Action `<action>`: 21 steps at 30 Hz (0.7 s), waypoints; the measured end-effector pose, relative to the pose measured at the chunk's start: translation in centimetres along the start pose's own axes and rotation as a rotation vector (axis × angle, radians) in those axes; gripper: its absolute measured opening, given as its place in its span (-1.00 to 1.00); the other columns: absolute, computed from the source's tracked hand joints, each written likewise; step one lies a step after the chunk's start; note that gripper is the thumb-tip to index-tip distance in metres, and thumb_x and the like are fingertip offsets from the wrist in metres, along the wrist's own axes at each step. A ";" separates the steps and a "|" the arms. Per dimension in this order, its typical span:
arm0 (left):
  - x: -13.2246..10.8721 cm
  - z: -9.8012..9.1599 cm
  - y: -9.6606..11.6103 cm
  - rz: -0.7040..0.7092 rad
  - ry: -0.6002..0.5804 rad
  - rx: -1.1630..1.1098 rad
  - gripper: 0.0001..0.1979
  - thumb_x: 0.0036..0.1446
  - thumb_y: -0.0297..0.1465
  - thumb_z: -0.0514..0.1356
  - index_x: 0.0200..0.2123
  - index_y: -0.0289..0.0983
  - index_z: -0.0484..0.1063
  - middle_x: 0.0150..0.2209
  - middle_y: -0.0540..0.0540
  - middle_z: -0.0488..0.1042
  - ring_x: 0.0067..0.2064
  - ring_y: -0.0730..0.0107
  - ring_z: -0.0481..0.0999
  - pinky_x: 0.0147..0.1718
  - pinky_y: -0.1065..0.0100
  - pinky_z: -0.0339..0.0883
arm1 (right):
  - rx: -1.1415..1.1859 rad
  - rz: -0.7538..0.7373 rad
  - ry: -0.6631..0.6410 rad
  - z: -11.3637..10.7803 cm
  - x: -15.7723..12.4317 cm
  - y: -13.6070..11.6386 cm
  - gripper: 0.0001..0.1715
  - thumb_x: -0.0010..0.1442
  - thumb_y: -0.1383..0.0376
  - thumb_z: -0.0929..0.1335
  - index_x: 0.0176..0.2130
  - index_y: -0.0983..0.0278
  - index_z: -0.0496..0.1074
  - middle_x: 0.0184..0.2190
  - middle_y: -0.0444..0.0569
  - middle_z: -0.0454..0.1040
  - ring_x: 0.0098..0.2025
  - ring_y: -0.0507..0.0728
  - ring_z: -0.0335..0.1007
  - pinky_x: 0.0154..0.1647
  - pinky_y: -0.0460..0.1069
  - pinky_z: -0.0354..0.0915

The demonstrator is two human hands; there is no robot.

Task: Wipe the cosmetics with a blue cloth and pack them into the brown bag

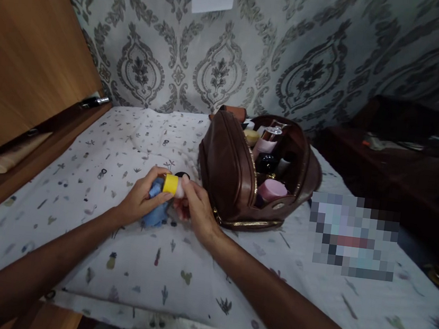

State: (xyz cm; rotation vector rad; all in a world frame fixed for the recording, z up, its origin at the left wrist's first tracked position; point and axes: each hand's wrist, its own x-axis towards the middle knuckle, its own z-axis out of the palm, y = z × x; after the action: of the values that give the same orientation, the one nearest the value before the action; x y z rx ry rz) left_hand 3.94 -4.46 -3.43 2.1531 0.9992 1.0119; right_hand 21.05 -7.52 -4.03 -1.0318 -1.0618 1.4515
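Hands (141, 196) (200, 213) are both clamped on a yellow-ended container (170, 184) beside blue cloth (155, 216), any lettering too small to read.

I hold a small container (170, 184) on its side, its bright yellow end to my left and its pale, pinkish-white part to my right, where my grip partly covers it. A light blue cloth (156, 214), crumpled and soft, is bunched by the yellow end and hangs below it in folds.
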 end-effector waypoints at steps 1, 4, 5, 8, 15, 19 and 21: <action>-0.1 0.0 0.0 0.017 -0.005 0.010 -0.56 0.24 -0.13 0.20 0.07 -0.23 0.29 -0.09 -0.09 0.48 -0.16 0.30 0.49 -0.17 0.34 0.36 | -0.003 0.017 -0.003 0.0 0.0 0.0 -0.34 0.11 -0.31 0.29 -0.41 0.22 0.30 -0.66 -0.24 0.31 -0.73 -0.06 0.12 -0.74 -0.11 -0.06; -0.1 0.0 -0.1 0.049 -0.005 0.017 -0.56 0.24 -0.15 0.20 0.10 -0.23 0.30 -0.06 -0.10 0.49 -0.14 0.29 0.50 -0.14 0.33 0.37 | -0.004 0.052 -0.006 -0.1 0.1 -0.1 -0.33 0.12 -0.31 0.28 -0.43 0.23 0.29 -0.68 -0.25 0.29 -0.76 -0.07 0.08 -0.75 -0.12 -0.10; -0.1 0.0 -0.2 0.054 -0.003 0.017 -0.56 0.24 -0.16 0.20 0.09 -0.23 0.30 -0.05 -0.10 0.49 -0.12 0.28 0.51 -0.12 0.33 0.37 | -0.001 0.059 -0.005 -0.1 0.1 -0.2 -0.33 0.12 -0.31 0.28 -0.43 0.23 0.29 -0.68 -0.25 0.29 -0.76 -0.08 0.08 -0.75 -0.13 -0.10; -0.1 0.0 -0.3 0.060 0.009 0.025 -0.57 0.23 -0.17 0.22 0.08 -0.23 0.31 -0.03 -0.10 0.49 -0.08 0.27 0.51 -0.07 0.31 0.37 | 0.008 0.076 -0.009 -0.1 0.1 -0.4 -0.32 0.11 -0.32 0.29 -0.41 0.24 0.31 -0.68 -0.25 0.30 -0.76 -0.09 0.09 -0.75 -0.14 -0.10; -0.1 0.1 0.2 -0.037 0.041 -0.065 -0.48 0.14 -0.13 0.28 0.09 -0.22 0.29 -0.11 -0.07 0.47 -0.16 0.27 0.48 -0.14 0.30 0.35 | 0.090 0.095 -0.057 -0.2 0.4 -0.2 -0.29 0.02 -0.34 0.33 -0.36 0.25 0.34 -0.67 -0.24 0.35 -0.75 -0.07 0.14 -0.74 -0.14 -0.08; 0.1 0.1 0.3 -0.109 0.127 -0.198 -0.45 0.17 0.00 0.24 0.09 -0.21 0.30 -0.25 -0.02 0.41 -0.28 0.34 0.42 -0.25 0.33 0.34 | 0.162 0.140 -0.058 -0.3 0.7 -0.1 -0.28 0.03 -0.35 0.32 -0.33 0.25 0.35 -0.69 -0.24 0.34 -0.74 -0.06 0.12 -0.74 -0.13 -0.08; 0.3 0.2 0.1 -0.190 0.226 -0.211 -0.51 0.26 0.04 0.12 0.04 -0.20 0.36 -0.28 -0.02 0.39 -0.32 0.36 0.38 -0.29 0.34 0.32 | 0.173 0.141 -0.047 -0.2 0.6 -0.1 -0.27 0.04 -0.36 0.31 -0.33 0.25 0.35 -0.69 -0.24 0.33 -0.74 -0.07 0.11 -0.73 -0.13 -0.06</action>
State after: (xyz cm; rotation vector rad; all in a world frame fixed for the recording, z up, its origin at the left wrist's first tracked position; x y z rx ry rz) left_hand 4.27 -4.34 -3.34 1.7659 1.1223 1.2268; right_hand 21.22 -6.89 -3.99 -0.9684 -0.8928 1.6578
